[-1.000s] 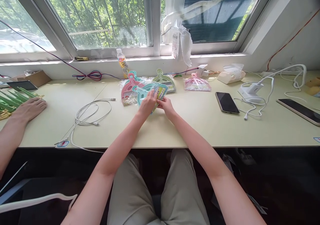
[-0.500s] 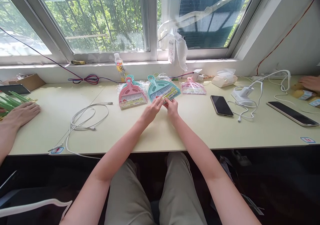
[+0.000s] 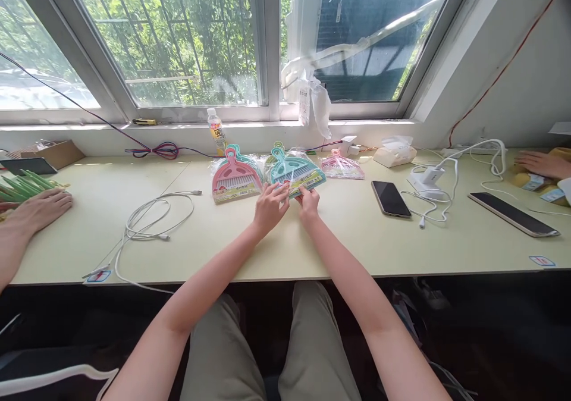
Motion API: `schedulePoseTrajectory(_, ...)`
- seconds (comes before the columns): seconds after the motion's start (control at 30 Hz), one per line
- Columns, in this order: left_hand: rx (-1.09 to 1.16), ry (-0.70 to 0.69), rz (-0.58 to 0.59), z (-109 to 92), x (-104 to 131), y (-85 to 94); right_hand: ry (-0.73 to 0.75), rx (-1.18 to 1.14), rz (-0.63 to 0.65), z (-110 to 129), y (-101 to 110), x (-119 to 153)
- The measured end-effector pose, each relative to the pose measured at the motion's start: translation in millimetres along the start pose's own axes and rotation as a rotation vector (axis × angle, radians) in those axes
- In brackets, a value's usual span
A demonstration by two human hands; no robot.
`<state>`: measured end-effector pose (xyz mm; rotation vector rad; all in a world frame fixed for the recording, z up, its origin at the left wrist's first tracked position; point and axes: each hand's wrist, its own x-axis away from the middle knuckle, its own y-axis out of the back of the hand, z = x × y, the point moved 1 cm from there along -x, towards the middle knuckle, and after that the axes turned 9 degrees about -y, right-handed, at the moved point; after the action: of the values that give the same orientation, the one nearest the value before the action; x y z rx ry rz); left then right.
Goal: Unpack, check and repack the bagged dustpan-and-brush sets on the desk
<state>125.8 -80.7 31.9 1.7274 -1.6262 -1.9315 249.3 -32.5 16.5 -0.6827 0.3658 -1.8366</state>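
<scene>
A teal dustpan and brush set in clear plastic lies on the table in front of me, its printed label along the near edge. My right hand pinches that near edge, thumb on top. The fingers of my left hand are stretched out and slightly apart, resting over the pack's near left corner. Just left lies a pink dustpan and brush set, with a teal handle showing behind it. A smaller pink dustpan and brush set is to the right.
Coiled white cables lie left, and a bottle stands by the window. A phone, a tissue pack, a charger and another phone are right. Other people's hands rest at the left and right.
My view has tilted up slightly. The teal set has shifted a little to the right with my right hand. My left hand's fingers have loosened and spread over its corner.
</scene>
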Motion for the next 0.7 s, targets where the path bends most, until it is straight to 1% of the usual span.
schedulePoseTrajectory(0.07, 0.083, 0.160, -0.158, 4.3, -3.0, 4.0, -0.012, -0.017, 0.032, 0.5, 0.4, 1.0)
schedulePoseTrajectory(0.1, 0.172, 0.268, -0.236, 8.6, -5.2, 5.5, -0.012, -0.025, 0.059, 0.6, 0.1, 1.7)
schedulePoseTrajectory(0.13, 0.306, 0.374, -0.293, 13.8, -7.7, 6.0, -0.010, -0.028, 0.086, 0.4, -0.5, 2.6)
schedulePoseTrajectory(0.17, 0.484, 0.465, -0.319, 19.0, -10.3, 5.2, -0.008, -0.023, 0.117, -0.2, -1.3, 3.6)
schedulePoseTrajectory(0.2, 0.691, 0.540, -0.314, 23.6, -12.7, 3.1, -0.006, -0.007, 0.148, -1.3, -2.2, 4.6)
schedulePoseTrajectory(0.27, 1.081, 0.652, -0.268, 29.0, -15.5, -3.0, 0.010, 0.041, 0.203, -4.7, -3.9, 6.3)
schedulePoseTrajectory(0.3, 1.220, 0.696, -0.253, 29.7, -15.5, -6.4, 0.027, 0.065, 0.220, -6.8, -4.2, 6.6)
schedulePoseTrajectory(0.33, 1.316, 0.730, -0.248, 29.3, -14.6, -9.6, 0.047, 0.081, 0.223, -9.0, -4.1, 6.5)
schedulePoseTrajectory(0.4, 1.420, 0.755, -0.215, 26.3, -10.9, -15.6, 0.076, 0.077, 0.178, -13.0, -2.0, 4.6)
schedulePoseTrajectory(0.43, 1.453, 0.742, -0.158, 24.2, -8.8, -18.5, 0.076, 0.060, 0.140, -14.6, -0.2, 2.8)
schedulePoseTrajectory(0.5, 1.505, 0.704, -0.002, 20.4, -6.0, -24.2, 0.050, 0.027, 0.064, -16.2, 4.2, -1.8)
schedulePoseTrajectory(0.53, 1.519, 0.695, 0.055, 19.6, -5.7, -26.8, 0.034, 0.024, 0.038, -16.1, 6.2, -4.3)
schedulePoseTrajectory(0.57, 1.525, 0.700, 0.076, 19.7, -6.2, -29.0, 0.023, 0.033, 0.025, -15.3, 8.0, -6.5)
schedulePoseTrajectory(0.6, 1.522, 0.713, 0.058, 21.1, -7.5, -30.4, 0.018, 0.049, 0.023, -14.1, 9.2, -8.3)
schedulePoseTrajectory(0.7, 1.476, 0.732, -0.111, 30.4, -12.4, -27.8, 0.014, 0.084, 0.061, -10.0, 8.9, -9.5)
